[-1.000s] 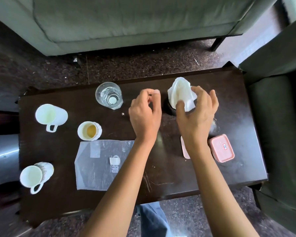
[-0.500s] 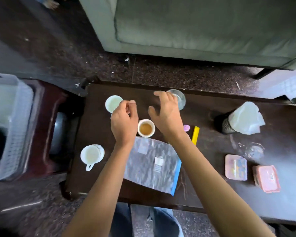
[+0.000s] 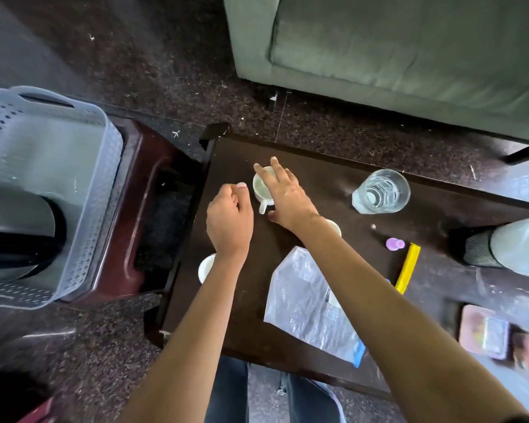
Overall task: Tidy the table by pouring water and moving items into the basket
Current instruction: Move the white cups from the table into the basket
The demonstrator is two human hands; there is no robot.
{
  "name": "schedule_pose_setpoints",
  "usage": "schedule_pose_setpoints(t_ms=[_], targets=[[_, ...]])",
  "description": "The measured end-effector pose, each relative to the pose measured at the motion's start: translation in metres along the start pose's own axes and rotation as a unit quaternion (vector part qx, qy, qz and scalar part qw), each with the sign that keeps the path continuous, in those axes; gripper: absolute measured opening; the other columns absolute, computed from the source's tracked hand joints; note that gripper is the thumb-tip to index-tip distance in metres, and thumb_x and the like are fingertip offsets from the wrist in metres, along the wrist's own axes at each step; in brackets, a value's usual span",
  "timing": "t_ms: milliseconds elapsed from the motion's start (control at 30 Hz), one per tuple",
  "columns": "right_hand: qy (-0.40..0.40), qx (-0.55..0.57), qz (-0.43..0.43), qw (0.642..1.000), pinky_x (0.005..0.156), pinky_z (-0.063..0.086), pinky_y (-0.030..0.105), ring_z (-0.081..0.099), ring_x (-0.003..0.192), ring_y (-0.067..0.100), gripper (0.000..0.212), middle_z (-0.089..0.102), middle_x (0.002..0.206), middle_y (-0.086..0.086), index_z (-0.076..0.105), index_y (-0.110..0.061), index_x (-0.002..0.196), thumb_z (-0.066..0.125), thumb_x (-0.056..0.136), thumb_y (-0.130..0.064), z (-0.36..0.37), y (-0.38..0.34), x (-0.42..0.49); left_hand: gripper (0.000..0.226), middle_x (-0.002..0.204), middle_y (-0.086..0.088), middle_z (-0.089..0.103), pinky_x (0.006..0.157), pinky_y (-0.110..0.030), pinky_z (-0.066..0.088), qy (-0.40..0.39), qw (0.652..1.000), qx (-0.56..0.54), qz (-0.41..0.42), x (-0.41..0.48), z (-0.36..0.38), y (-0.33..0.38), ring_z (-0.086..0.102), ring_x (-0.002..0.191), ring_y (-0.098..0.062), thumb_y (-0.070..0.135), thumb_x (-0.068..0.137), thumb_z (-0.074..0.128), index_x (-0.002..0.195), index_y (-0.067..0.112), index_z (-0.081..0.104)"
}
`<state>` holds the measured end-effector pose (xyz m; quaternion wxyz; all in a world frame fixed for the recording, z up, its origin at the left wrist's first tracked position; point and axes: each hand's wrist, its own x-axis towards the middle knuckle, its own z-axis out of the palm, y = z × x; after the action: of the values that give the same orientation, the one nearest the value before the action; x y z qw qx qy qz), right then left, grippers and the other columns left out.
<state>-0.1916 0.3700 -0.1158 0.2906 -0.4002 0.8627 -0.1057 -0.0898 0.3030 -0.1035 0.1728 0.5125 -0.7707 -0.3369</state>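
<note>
The right hand (image 3: pixel 283 193) is spread wide over a white mug (image 3: pixel 261 190) at the far left of the dark bench (image 3: pixel 318 175), fingers touching its rim. The left hand (image 3: pixel 229 221) is loosely curled and holds nothing. A glass of water (image 3: pixel 380 192) stands off to the right. The gray basket (image 3: pixel 43 154) sits left of the bench.

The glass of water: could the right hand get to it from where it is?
Probably yes. The right hand is spread over a white mug, and the glass stands to its right with only bare table between them.
</note>
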Motion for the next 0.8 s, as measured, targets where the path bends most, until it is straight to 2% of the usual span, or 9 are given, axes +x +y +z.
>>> schedule_pose_setpoints(t_ms=[133,333,433,500,567,633,733,800], targets=[[0.041,-0.019,0.025,0.999,0.1,0.045,0.046,0.036,0.126,0.035,0.085,0.022,0.15,0.008,0.022,-0.026,0.149,0.067,0.081,-0.003,0.004,-0.006,0.007,0.034,0.075,-0.004,0.066,0.062,-0.033,0.046,-0.01,1.0,-0.016,-0.019,0.007,-0.008,-0.011,0.062,0.075,-0.025,0.037,0.095,0.044,0.086,0.01,0.062],[0.093,0.009,0.032,0.995,0.088,0.052,0.046,0.045,0.113,0.033,0.075,0.039,0.133,0.009,0.04,-0.022,0.139,0.077,0.074,-0.015,-0.017,-0.037,0.011,0.033,0.092,-0.004,0.07,0.072,-0.031,0.05,0.005,0.999,-0.046,-0.026,0.027,-0.041,-0.02,0.065,0.09,-0.018,0.037,0.096,0.045,0.1,0.011,0.064],[0.132,0.037,0.0,0.991,0.09,0.05,0.046,0.047,0.111,0.034,0.075,0.042,0.13,0.009,0.044,-0.022,0.137,0.077,0.071,-0.016,-0.046,-0.075,0.02,0.032,0.095,-0.005,0.071,0.073,-0.025,0.048,0.038,0.998,-0.053,-0.014,0.045,-0.069,-0.024,0.065,0.092,-0.015,0.036,0.097,0.045,0.103,0.01,0.064],[0.144,0.042,-0.033,0.988,0.095,0.046,0.042,0.048,0.111,0.035,0.074,0.042,0.13,0.01,0.044,-0.021,0.138,0.076,0.071,-0.016,-0.069,-0.109,0.03,0.028,0.091,-0.003,0.07,0.07,-0.016,0.042,0.077,0.995,-0.057,-0.002,0.06,-0.091,-0.029,0.064,0.088,-0.013,0.031,0.097,0.046,0.102,0.01,0.064],[0.148,0.047,-0.073,0.985,0.097,0.045,0.041,0.05,0.111,0.035,0.074,0.043,0.13,0.01,0.045,-0.019,0.138,0.075,0.07,-0.017,-0.089,-0.144,0.043,0.023,0.087,-0.002,0.068,0.069,-0.014,0.04,0.125,0.99,-0.071,-0.003,0.076,-0.111,-0.034,0.063,0.083,-0.014,0.025,0.096,0.047,0.099,0.011,0.064],[0.144,0.059,-0.118,0.981,0.096,0.046,0.045,0.052,0.109,0.035,0.075,0.044,0.128,0.011,0.047,-0.019,0.137,0.076,0.067,-0.019,-0.101,-0.182,0.06,0.02,0.091,-0.006,0.066,0.073,-0.018,0.043,0.168,0.981,-0.095,-0.021,0.094,-0.131,-0.04,0.062,0.085,-0.017,0.019,0.094,0.045,0.102,0.008,0.06],[0.118,0.053,-0.169,0.977,0.093,0.048,0.046,0.055,0.108,0.035,0.077,0.044,0.128,0.01,0.048,-0.021,0.134,0.078,0.064,-0.018,-0.107,-0.231,0.09,0.022,0.102,-0.013,0.06,0.085,-0.039,0.048,0.235,0.961,-0.136,-0.046,0.119,-0.154,-0.047,0.058,0.096,-0.028,0.007,0.088,0.041,0.105,0.0,0.054],[0.09,0.024,-0.201,0.975,0.092,0.048,0.047,0.054,0.11,0.033,0.081,0.044,0.128,0.007,0.048,-0.025,0.134,0.081,0.06,-0.02,-0.103,-0.263,0.113,0.027,0.109,-0.019,0.055,0.09,-0.039,0.045,0.266,0.949,-0.153,-0.074,0.134,-0.167,-0.05,0.055,0.101,-0.032,0.003,0.085,0.039,0.107,-0.005,0.052]])
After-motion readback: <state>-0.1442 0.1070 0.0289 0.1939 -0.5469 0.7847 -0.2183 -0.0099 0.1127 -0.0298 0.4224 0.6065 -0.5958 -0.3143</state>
